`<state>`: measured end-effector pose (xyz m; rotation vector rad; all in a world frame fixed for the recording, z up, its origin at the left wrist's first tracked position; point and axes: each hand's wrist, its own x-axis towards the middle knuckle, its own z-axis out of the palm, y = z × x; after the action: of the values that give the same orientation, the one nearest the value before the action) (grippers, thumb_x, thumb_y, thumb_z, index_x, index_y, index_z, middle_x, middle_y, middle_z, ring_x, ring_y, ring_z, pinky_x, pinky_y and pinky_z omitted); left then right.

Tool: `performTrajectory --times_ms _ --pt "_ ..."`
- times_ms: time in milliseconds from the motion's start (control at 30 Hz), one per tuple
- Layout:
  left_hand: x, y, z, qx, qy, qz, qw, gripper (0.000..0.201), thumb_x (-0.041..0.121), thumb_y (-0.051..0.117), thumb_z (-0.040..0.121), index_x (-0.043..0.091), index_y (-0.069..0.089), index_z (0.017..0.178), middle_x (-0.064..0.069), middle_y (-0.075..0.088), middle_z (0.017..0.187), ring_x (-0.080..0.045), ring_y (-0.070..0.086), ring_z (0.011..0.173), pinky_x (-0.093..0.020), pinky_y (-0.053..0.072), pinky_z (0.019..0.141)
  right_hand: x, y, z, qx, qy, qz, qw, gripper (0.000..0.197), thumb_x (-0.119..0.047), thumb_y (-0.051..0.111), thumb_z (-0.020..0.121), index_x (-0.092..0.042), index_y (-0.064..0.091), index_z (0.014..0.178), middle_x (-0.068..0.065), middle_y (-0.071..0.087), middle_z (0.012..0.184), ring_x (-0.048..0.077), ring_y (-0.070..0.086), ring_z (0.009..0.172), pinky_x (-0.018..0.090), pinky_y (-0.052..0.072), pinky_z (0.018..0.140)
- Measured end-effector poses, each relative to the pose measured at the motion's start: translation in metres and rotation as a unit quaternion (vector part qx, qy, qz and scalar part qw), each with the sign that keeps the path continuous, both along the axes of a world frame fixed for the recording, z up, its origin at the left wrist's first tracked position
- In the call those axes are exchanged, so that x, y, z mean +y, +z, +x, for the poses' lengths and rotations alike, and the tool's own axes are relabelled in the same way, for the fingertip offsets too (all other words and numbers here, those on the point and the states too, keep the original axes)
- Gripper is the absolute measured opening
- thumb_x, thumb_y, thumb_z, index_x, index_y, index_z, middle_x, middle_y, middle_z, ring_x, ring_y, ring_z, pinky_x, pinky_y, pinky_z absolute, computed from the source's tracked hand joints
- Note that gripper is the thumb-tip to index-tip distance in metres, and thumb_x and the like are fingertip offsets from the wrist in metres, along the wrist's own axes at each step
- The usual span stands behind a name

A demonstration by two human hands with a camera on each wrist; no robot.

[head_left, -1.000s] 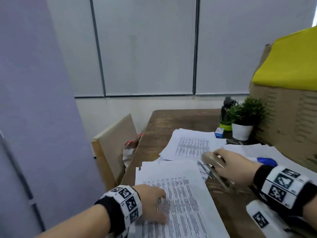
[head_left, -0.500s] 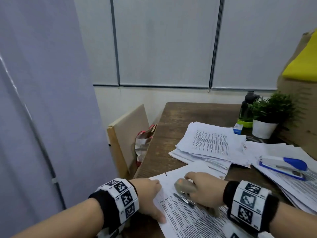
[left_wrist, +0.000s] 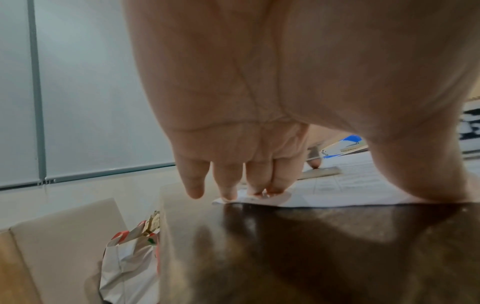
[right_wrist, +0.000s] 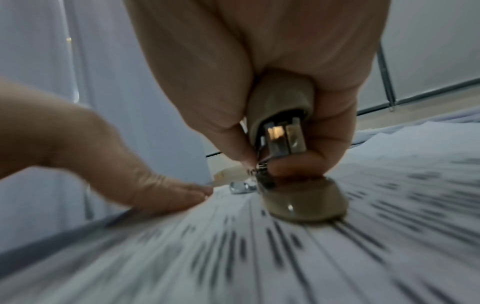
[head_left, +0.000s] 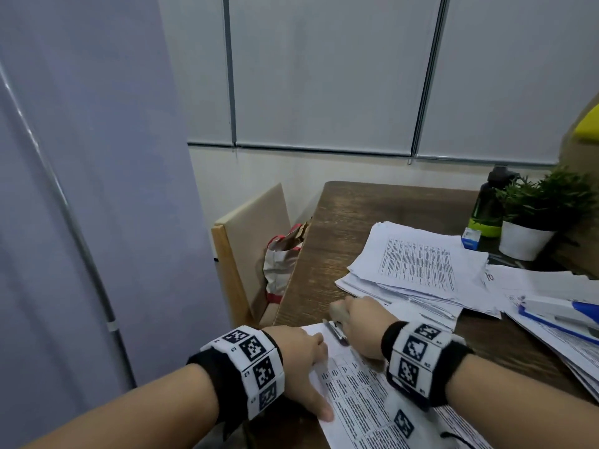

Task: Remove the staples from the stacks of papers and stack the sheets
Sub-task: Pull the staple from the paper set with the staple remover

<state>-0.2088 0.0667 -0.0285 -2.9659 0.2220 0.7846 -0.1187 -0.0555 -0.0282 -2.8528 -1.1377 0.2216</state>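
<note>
The stapled sheets [head_left: 363, 393] lie at the table's [head_left: 382, 205] near edge. The right hand [head_left: 363, 325] grips a staple remover [right_wrist: 283, 131] at their top-left corner. At its 8 o'clock the left hand [head_left: 299, 367] presses down, fingers [left_wrist: 228, 185] nearly straight. A loose stack [head_left: 418, 267] sits at 1 o'clock.

Grey roller blinds [head_left: 324, 76] behind a dark wooden table [head_left: 366, 205], chair [head_left: 249, 234] alongside

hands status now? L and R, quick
Left hand: open, fingers pressing the printed sheet flat on the table.
Right hand: closed around the staple remover, its tip at the sheet's top corner.
</note>
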Motion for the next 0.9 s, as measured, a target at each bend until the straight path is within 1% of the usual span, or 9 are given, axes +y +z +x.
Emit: performTrajectory --times_ms 67,133,267,333,400,533,633,733,900 --pt "0.001 0.001 -0.002 -0.005 -0.003 -0.005 1.0 0.099 0.072 0.056 0.082 0.016 0.019 0.155 -0.001 0.011 0.165 -0.029 0.033 0.141 -0.046 0.038 0.111 0.007 0.001 0.011 0.022 -0.009 0.019 1.0 0.028 -0.001 0.042 0.088 -0.018 0.036 0.066 0.005 0.045 0.081 0.023 0.047 0.08 0.032 0.043 0.065" --pt "0.004 0.002 -0.003 0.0 -0.005 0.002 1.0 0.098 0.075 0.058 0.078 0.016 0.03 0.151 -0.002 0.022 0.162 -0.029 0.042 0.134 -0.045 0.044 0.105 0.001 0.006 0.016 0.037 -0.013 0.049 0.998 0.014 -0.006 0.045 0.087 -0.013 0.054 0.079 0.009 0.058 0.087 0.025 0.057 0.085 0.026 0.039 0.065" --pt "0.011 0.001 0.002 -0.017 -0.002 0.018 1.0 0.084 0.083 0.061 0.065 0.016 0.06 0.114 -0.005 0.062 0.123 -0.027 0.061 0.1 -0.046 0.057 0.082 -0.034 0.013 0.011 0.086 0.012 0.064 0.994 0.021 -0.014 0.051 0.081 -0.023 0.063 0.096 -0.006 0.068 0.087 0.01 0.062 0.08 0.02 0.047 0.066" --pt "0.01 0.0 0.004 -0.034 -0.013 0.018 0.999 0.088 0.082 0.061 0.066 0.017 0.054 0.124 -0.003 0.055 0.131 -0.028 0.057 0.106 -0.044 0.053 0.087 -0.051 0.014 0.002 0.097 0.016 0.05 0.994 0.025 -0.018 0.052 0.082 -0.026 0.063 0.103 -0.008 0.069 0.092 0.008 0.063 0.086 0.023 0.05 0.075" --pt "0.006 0.001 0.005 -0.04 -0.035 0.037 0.998 0.096 0.082 0.061 0.067 0.017 0.045 0.136 -0.003 0.047 0.14 -0.028 0.054 0.111 -0.042 0.051 0.088 -0.06 0.012 -0.006 0.091 0.025 0.044 0.995 0.024 -0.016 0.05 0.081 -0.017 0.06 0.103 -0.005 0.067 0.092 0.012 0.061 0.088 0.025 0.049 0.079" --pt "0.003 -0.002 0.01 -0.026 -0.014 0.048 0.998 0.099 0.086 0.06 0.063 0.017 0.046 0.132 -0.005 0.055 0.133 -0.027 0.058 0.103 -0.043 0.054 0.086 -0.057 0.0 -0.016 0.079 0.019 0.075 0.994 0.008 -0.005 0.042 0.075 -0.008 0.044 0.082 -0.003 0.046 0.071 0.013 0.042 0.068 0.027 0.042 0.065" --pt "0.004 -0.008 0.008 -0.008 0.015 0.022 1.0 0.11 0.076 0.065 0.071 0.017 0.022 0.153 -0.008 0.032 0.155 -0.031 0.043 0.13 -0.045 0.042 0.106 -0.044 -0.004 -0.015 0.077 0.015 0.084 0.993 0.009 0.002 0.041 0.075 -0.007 0.042 0.075 -0.003 0.038 0.067 0.017 0.036 0.067 0.031 0.035 0.062" --pt "0.004 -0.008 0.0 -0.009 0.019 0.003 1.0 0.116 0.067 0.064 0.079 0.012 -0.002 0.157 -0.003 -0.002 0.166 -0.027 0.011 0.15 -0.046 0.017 0.122 -0.03 -0.008 -0.015 0.049 -0.006 0.059 0.997 0.018 -0.001 0.045 0.082 -0.014 0.04 0.071 -0.007 0.039 0.071 0.018 0.043 0.073 0.027 0.038 0.066" --pt "0.005 -0.009 0.004 -0.023 -0.008 0.049 0.999 0.115 0.078 0.057 0.075 0.009 0.011 0.155 -0.004 0.025 0.16 -0.028 0.03 0.141 -0.058 0.015 0.114 -0.022 -0.003 -0.022 0.031 0.016 0.033 0.999 0.034 -0.005 0.042 0.089 -0.023 0.027 0.066 -0.009 0.034 0.074 0.022 0.041 0.087 0.031 0.041 0.082"
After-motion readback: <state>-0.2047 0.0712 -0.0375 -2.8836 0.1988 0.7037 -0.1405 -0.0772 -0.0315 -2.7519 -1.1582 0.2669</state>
